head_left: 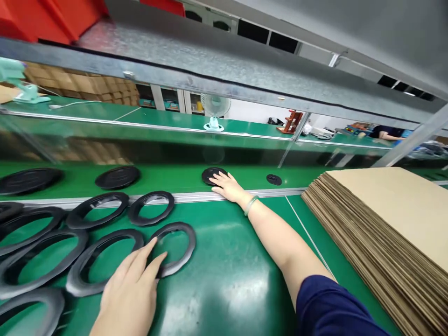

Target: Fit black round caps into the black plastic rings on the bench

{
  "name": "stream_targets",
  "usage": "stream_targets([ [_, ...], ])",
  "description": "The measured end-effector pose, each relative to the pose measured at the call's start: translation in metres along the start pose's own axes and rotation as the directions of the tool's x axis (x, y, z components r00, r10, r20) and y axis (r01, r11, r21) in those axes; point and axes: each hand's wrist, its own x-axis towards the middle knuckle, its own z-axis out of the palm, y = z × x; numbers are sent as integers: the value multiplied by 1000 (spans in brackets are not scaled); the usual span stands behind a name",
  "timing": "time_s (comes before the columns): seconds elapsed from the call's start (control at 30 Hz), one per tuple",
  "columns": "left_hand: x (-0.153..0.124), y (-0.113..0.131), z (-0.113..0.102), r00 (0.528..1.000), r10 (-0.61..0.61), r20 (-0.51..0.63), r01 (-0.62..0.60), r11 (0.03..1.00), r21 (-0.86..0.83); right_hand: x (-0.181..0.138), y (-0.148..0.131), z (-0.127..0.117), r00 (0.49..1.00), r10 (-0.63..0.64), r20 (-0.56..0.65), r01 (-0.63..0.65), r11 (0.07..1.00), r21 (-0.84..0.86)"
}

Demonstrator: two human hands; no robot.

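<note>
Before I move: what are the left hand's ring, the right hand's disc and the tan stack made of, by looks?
Ring: perhaps plastic or rubber; smooth black with a soft grey sheen.
Disc: probably plastic, by its black, dull face.
Tan stack: likely cardboard, matte, with layered edges.

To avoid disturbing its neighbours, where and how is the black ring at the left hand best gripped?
Probably by the right rim of the black ring, coming from the right, pinching its inner and outer edges: the centre is open, the rim narrow, and other rings lie on its left.
</note>
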Motion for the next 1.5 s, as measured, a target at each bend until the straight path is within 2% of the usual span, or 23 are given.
stream_targets([
  [0.07,3,0,-5,1000,-18,-18,16,995,-98,-7,16,-9,992,102,-72,-106,993,-43],
  [0.1,3,3,-9,999,-44,23,48,977,-210,-13,28,-17,976,179,-127,-189,980,-68],
  [0.13,3,7,-13,991,-90,103,121,926,-359,-21,43,-27,943,271,-191,-292,953,-87],
  [0.17,3,13,-17,965,-142,220,240,819,-522,-30,59,-39,893,370,-257,-405,909,-96],
  [0.2,2,21,-21,916,-182,357,386,643,-662,-40,77,-50,828,466,-313,-515,852,-94],
  [0.23,2,29,-25,845,-208,493,533,411,-739,-51,94,-61,759,550,-350,-610,788,-83],
  [0.3,4,44,-30,673,-221,706,713,-63,-698,-71,125,-77,655,667,-355,-727,685,-52],
  [0.33,6,50,-31,605,-198,771,733,-238,-637,-80,138,-83,630,701,-333,-752,658,-38],
  [0.37,9,54,-31,564,-164,809,732,-355,-582,-86,148,-86,622,721,-306,-762,647,-25],
  [0.4,11,57,-31,548,-123,827,729,-415,-544,-91,156,-88,626,728,-281,-761,649,-13],
  [0.47,15,57,-28,586,-46,809,734,-394,-554,-96,165,-89,641,724,-256,-747,665,8],
  [0.53,17,55,-25,624,-32,781,747,-266,-609,-95,167,-86,652,710,-268,-731,681,26],
  [0.6,16,52,-22,640,-94,763,753,-123,-647,-88,159,-81,663,682,-307,-708,705,39],
  [0.67,15,51,-21,645,-174,744,752,-30,-658,-78,138,-72,699,621,-354,-646,761,58],
  [0.73,14,50,-20,650,-227,725,744,-6,-669,-67,100,-63,770,509,-385,-506,854,118],
  [0.8,14,48,-19,658,-247,711,731,-15,-682,-57,46,-54,850,368,-378,-297,926,235],
  [0.9,14,45,-18,672,-245,698,731,75,-678,-56,-44,-48,940,169,-297,-22,897,441],
  [0.97,15,45,-18,667,-236,707,743,139,-655,-65,-95,-47,965,36,-261,107,852,512],
  [1.03,17,47,-18,653,-230,721,756,140,-640,-79,-128,-44,963,-63,-263,195,837,511],
  [1.1,18,49,-19,632,-228,741,773,115,-624,-93,-145,-37,952,-144,-269,258,853,453],
  [1.3,17,50,-19,595,-286,751,787,19,-616,-112,-148,-9,902,-360,-237,412,883,227],
  [1.4,16,50,-16,577,-336,744,795,23,-606,-112,-149,-6,889,-403,-218,444,876,190],
  [1.5,14,51,-14,582,-350,734,794,50,-605,-110,-152,-8,874,-443,-202,475,866,155],
])
